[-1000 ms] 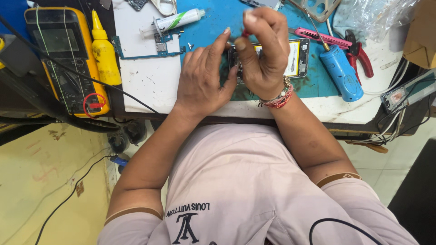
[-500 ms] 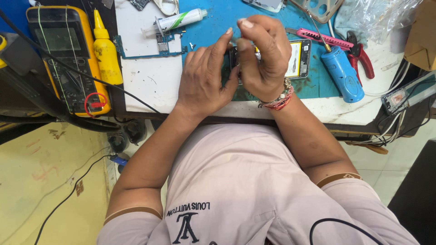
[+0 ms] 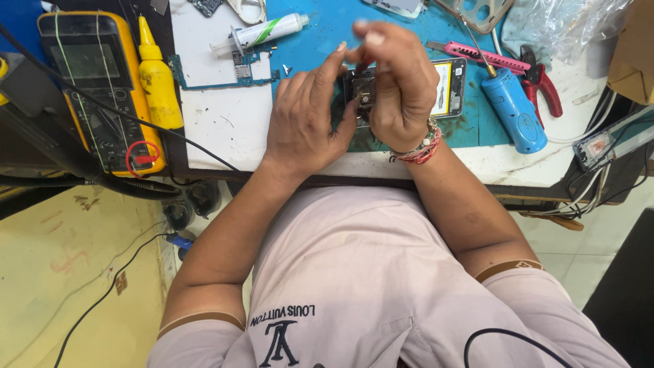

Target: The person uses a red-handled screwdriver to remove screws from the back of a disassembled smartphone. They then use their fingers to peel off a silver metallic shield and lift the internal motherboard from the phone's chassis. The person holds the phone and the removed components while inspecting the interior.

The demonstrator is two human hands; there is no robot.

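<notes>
Opened phone (image 3: 449,88) lies flat on the mat (image 3: 320,41), under both hands. Left hand (image 3: 303,119) is spread, fingertips pinning its left edge. Right hand (image 3: 398,82) is curled over the top, fingers together; can't tell what it pinches. Light, stiff, fragile inside, so I'd hold the frame edges only. Compared to a second ago, the right hand sits a bit lower and the left index has lifted.
</notes>
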